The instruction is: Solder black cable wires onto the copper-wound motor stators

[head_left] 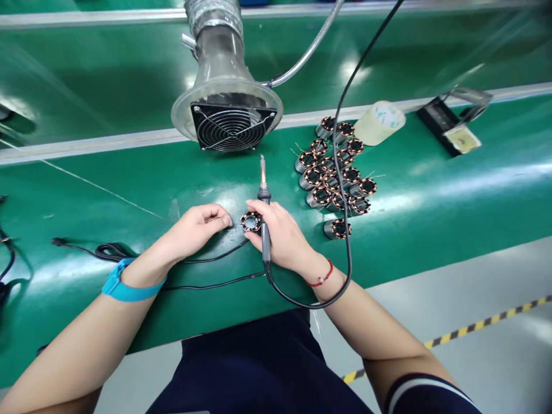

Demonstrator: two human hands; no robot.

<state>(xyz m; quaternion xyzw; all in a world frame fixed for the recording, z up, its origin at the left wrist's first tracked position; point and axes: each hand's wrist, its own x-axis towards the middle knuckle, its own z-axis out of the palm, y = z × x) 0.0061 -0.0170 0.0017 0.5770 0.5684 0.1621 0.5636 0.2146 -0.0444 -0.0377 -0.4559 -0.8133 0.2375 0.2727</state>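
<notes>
Your right hand (280, 233) is gripping a soldering iron (264, 230) to keep it upright, your left hand (198, 229) curling beside a copper coil ring (244, 221).

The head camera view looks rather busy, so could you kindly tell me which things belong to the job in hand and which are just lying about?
In hand: the right hand holding a soldering iron; the left hand next to a copper-wound ring.

Lying about: a cluster of wound cylinders, a tape roll, a black tray, a fume extractor fan.
</notes>
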